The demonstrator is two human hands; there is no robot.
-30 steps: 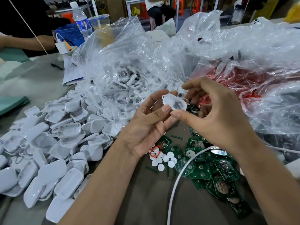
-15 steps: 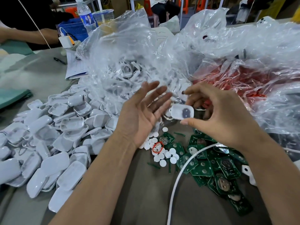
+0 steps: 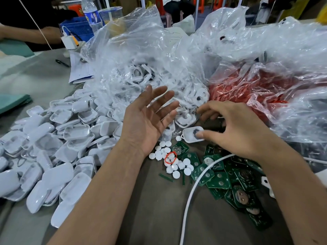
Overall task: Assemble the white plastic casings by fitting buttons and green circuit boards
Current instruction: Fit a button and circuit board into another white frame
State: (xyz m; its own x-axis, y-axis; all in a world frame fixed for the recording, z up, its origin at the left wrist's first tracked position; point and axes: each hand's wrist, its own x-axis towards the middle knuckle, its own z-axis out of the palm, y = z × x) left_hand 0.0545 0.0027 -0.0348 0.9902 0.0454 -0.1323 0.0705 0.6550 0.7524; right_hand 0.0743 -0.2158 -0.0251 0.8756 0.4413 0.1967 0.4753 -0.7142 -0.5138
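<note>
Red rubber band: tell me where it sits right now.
In the head view, the red rubber band lies centre frame among the white round buttons, just below the open left hand and left of the green circuit boards.

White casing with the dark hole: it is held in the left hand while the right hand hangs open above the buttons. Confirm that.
Not right: the hands are swapped. The head view shows the right hand holding the white casing at its fingertips, while the left hand hangs open, palm up, above the white buttons.
</note>
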